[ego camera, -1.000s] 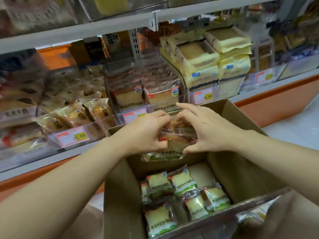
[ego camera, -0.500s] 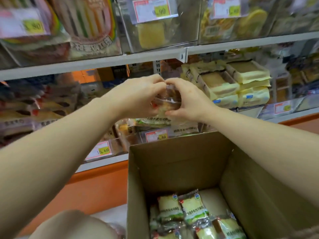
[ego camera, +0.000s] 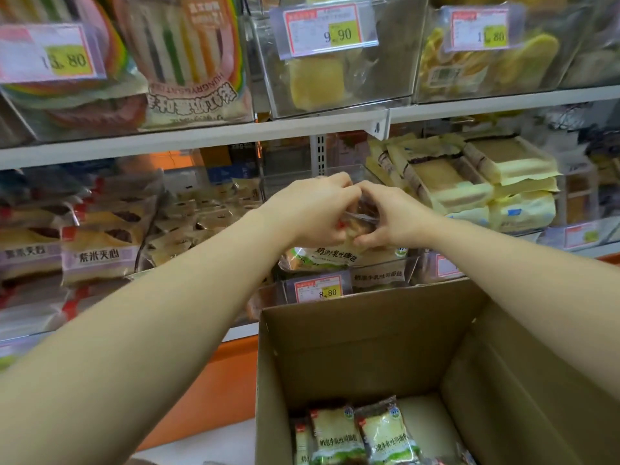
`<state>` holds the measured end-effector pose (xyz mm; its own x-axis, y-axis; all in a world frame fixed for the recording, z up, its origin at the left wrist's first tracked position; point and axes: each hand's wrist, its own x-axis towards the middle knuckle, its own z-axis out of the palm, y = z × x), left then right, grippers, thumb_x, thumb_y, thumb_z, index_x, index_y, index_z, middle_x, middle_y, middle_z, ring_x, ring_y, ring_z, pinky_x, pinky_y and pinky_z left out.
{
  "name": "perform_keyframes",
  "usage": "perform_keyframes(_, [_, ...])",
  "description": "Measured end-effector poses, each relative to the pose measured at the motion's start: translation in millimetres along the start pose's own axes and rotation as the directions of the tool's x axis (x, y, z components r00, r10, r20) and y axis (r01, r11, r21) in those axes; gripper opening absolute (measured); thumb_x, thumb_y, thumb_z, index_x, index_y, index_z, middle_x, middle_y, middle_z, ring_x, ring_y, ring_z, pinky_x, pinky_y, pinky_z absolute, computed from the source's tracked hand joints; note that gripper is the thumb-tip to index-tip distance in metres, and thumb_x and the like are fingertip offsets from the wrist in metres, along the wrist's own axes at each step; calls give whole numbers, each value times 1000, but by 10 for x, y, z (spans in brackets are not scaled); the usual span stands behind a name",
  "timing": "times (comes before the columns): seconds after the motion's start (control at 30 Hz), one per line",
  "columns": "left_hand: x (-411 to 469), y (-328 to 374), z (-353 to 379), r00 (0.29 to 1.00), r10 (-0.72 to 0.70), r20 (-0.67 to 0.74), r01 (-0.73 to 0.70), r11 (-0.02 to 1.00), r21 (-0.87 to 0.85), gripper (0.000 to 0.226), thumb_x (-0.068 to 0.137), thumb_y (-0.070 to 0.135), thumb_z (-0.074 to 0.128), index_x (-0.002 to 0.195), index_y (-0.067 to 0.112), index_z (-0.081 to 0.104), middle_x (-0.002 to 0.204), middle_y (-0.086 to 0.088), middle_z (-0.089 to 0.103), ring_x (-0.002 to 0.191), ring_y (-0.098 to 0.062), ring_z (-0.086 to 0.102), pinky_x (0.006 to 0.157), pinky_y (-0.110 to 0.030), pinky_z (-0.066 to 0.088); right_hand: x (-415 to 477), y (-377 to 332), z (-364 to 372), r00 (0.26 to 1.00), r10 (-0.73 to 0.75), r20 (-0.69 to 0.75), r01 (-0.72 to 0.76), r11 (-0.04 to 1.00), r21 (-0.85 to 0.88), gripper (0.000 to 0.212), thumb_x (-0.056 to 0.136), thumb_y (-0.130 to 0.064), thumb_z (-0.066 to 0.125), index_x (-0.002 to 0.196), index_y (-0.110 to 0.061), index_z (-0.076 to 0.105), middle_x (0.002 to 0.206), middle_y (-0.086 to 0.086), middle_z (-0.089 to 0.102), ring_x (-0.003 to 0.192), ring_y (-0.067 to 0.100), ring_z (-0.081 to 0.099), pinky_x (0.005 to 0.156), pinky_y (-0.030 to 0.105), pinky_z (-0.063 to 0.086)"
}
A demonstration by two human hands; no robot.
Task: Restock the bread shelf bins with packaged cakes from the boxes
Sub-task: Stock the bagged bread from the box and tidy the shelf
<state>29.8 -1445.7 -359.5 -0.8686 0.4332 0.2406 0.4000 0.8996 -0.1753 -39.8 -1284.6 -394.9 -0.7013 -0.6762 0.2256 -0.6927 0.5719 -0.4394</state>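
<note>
My left hand (ego camera: 315,209) and my right hand (ego camera: 389,216) together grip a bundle of packaged cakes (ego camera: 360,218) in clear wrappers, held over the clear shelf bin (ego camera: 379,275) with the 8.80 price tag (ego camera: 318,288). A green-and-white cake pack (ego camera: 332,256) lies in that bin just below my hands. The open cardboard box (ego camera: 352,344) stands in front of the shelf. Several more of the same cake packs (ego camera: 365,434) lie at its bottom.
Left of the bin lie purple-labelled bread packs (ego camera: 100,256). Yellow-wrapped cake slices (ego camera: 469,182) are stacked to the right. The upper shelf (ego camera: 201,135) carries clear bins with rainbow bread and yellow cakes. An orange base panel (ego camera: 214,391) runs under the lower shelf.
Both hands rose out of the box with the cake bundle and carried it forward over the 8.80 bin. The view tilted up towards the shelves.
</note>
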Motion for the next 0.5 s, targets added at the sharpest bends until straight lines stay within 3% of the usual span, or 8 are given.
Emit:
perform_keyframes(0.1, [-36, -82, 90, 999, -20, -44, 15, 995, -102, 43, 82, 34, 61, 121, 19, 52, 122, 0, 49, 99, -17, 54, 77, -32, 51, 57, -17, -52, 999, -9, 41, 11, 998, -54, 63, 66, -23, 84, 115, -27, 45, 112, -10, 54, 102, 11, 54, 85, 23, 43])
perform_keyframes(0.27, [-332, -312, 273, 988, -145, -55, 129, 965, -226, 43, 79, 32, 70, 116, 17, 51, 126, -4, 47, 99, -18, 53, 80, -28, 49, 276, -204, 6, 989, -86, 121, 113, 964, -241, 75, 67, -30, 81, 131, -21, 43, 115, -6, 58, 98, 14, 56, 84, 30, 51])
perform_keyframes(0.37, [-478, -406, 350, 976, -217, -17, 207, 948, -242, 51, 78, 38, 75, 118, 21, 48, 130, -1, 44, 98, -13, 50, 81, -24, 46, 415, -262, 78, 985, -94, 148, 136, 941, -311, 83, 67, -33, 78, 139, -21, 38, 125, 2, 59, 105, 19, 58, 86, 37, 53])
perform_keyframes(0.5, [-525, -462, 407, 957, -289, 4, 279, 922, -268, 60, 75, 40, 76, 124, 22, 46, 132, -1, 43, 107, -17, 52, 88, -30, 48, 462, -229, 66, 991, -65, 113, 90, 968, -234, 95, 66, -41, 82, 145, -20, 34, 139, 3, 51, 123, 20, 51, 100, 31, 44])
